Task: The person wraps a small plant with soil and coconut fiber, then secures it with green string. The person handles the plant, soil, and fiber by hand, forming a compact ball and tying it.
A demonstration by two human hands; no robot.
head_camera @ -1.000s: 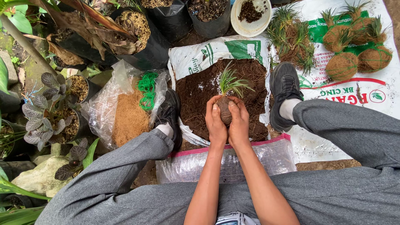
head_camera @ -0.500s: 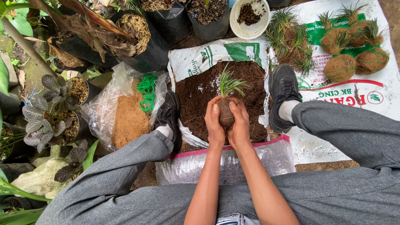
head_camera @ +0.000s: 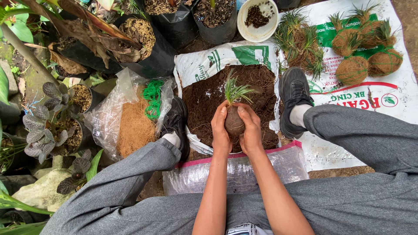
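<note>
here both hands, the left hand [head_camera: 220,130] and the right hand [head_camera: 251,130], are clamped around a soil ball [head_camera: 234,122] with a small green plant [head_camera: 234,89] on top, held over the open sack of dark soil [head_camera: 204,102], between two black shoes [head_camera: 295,93].

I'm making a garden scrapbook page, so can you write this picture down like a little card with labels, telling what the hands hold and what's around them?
Left hand: cupped on the left side of the soil ball
Right hand: cupped on its right side
Soil ball: round, dark, with a small green plant sprouting from the top
Beneath: open sack of dark soil
Left of it: clear bag of brown coconut fibre and green string
Top right: finished fibre-wrapped plant balls on a printed white sack
Top: white bowl with some soil
</note>
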